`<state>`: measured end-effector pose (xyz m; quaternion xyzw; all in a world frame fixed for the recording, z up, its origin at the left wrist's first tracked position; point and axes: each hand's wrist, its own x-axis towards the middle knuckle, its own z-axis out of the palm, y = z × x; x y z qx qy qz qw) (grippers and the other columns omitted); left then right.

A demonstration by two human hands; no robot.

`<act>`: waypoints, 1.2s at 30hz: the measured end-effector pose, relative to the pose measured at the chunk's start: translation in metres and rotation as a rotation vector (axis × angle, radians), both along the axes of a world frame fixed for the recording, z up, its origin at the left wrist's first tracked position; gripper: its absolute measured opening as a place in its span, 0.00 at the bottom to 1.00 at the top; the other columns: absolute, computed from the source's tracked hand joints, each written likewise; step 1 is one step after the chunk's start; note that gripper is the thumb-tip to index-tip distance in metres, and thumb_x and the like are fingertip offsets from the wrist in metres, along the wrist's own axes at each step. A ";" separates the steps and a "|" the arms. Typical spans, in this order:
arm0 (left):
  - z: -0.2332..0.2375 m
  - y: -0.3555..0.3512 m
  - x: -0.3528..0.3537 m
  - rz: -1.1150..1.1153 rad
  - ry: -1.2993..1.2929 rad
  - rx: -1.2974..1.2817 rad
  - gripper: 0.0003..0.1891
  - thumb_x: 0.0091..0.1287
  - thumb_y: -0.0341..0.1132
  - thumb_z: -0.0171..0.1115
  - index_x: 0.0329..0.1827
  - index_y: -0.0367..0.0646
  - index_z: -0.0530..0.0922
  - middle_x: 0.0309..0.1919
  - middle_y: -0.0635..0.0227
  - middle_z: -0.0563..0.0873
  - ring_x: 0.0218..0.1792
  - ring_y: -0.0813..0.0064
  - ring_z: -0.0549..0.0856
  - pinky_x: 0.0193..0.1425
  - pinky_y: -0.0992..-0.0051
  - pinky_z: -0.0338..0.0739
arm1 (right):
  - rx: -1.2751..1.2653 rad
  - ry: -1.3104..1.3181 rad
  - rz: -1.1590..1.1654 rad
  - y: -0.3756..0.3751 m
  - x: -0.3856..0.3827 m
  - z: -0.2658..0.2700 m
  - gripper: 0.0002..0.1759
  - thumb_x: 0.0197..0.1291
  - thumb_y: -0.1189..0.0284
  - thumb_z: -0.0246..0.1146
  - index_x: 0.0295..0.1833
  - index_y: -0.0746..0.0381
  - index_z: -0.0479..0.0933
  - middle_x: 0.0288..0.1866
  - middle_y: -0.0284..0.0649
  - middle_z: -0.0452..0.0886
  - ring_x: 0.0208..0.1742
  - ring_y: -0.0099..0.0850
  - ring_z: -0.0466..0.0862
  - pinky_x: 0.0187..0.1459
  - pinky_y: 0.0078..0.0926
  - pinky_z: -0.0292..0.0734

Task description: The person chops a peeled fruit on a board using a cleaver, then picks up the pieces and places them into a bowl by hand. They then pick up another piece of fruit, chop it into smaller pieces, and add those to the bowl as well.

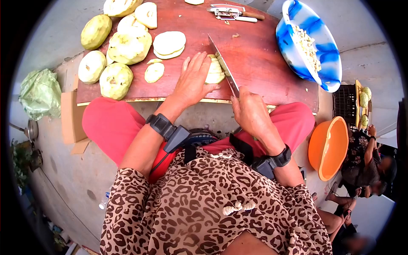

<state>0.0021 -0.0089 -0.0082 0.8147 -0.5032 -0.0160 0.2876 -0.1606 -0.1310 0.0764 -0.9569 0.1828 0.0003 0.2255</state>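
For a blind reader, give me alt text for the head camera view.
A person's right hand holds a knife to a pale peeled fruit on a red board, the left hand steadying it. More peeled fruits lie at left; a blue-white bowl of cut pieces sits at right.

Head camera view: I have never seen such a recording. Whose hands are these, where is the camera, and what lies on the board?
No machine here: a person wears one camera on the head, looking down at their own two bare hands. A wooden board lies at the knees. The left hand presses flat on a pale green fruit piece; the right hand grips a knife, blade against that piece. Further along the board lie more fruits, round slices and a peeler. A blue and white bowl at the right holds chopped bits.
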 end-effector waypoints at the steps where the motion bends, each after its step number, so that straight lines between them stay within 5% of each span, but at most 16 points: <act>1: -0.001 0.001 -0.001 0.009 0.002 -0.021 0.45 0.55 0.44 0.75 0.72 0.31 0.62 0.73 0.43 0.62 0.75 0.46 0.60 0.79 0.53 0.53 | -0.009 -0.001 0.009 0.000 0.001 -0.002 0.12 0.66 0.70 0.60 0.38 0.69 0.69 0.24 0.62 0.80 0.30 0.60 0.83 0.34 0.53 0.79; 9: -0.001 -0.001 -0.010 0.051 0.042 -0.104 0.45 0.53 0.43 0.77 0.72 0.33 0.63 0.73 0.43 0.62 0.73 0.43 0.62 0.76 0.55 0.60 | -0.031 -0.023 0.035 -0.003 0.004 -0.006 0.12 0.65 0.70 0.60 0.37 0.70 0.69 0.23 0.62 0.80 0.29 0.59 0.83 0.33 0.52 0.79; 21: 0.005 0.009 -0.001 0.099 0.016 0.025 0.53 0.51 0.50 0.77 0.74 0.30 0.59 0.75 0.45 0.61 0.77 0.49 0.57 0.80 0.53 0.48 | 0.023 -0.035 0.028 -0.012 -0.003 0.000 0.13 0.65 0.70 0.61 0.38 0.70 0.70 0.22 0.63 0.79 0.29 0.62 0.82 0.32 0.54 0.77; 27: 0.006 0.008 0.005 0.024 0.077 0.042 0.49 0.55 0.47 0.74 0.75 0.31 0.59 0.75 0.46 0.61 0.77 0.52 0.58 0.80 0.50 0.43 | 0.044 -0.031 0.012 -0.006 -0.003 -0.002 0.13 0.65 0.71 0.61 0.37 0.71 0.70 0.23 0.64 0.78 0.30 0.62 0.82 0.33 0.55 0.77; 36: 0.001 0.007 -0.004 0.002 -0.028 -0.005 0.43 0.55 0.46 0.74 0.71 0.36 0.65 0.69 0.50 0.68 0.73 0.52 0.65 0.78 0.49 0.50 | 0.059 -0.052 0.032 -0.008 -0.008 -0.002 0.12 0.65 0.72 0.60 0.37 0.71 0.69 0.22 0.63 0.78 0.28 0.62 0.81 0.31 0.54 0.76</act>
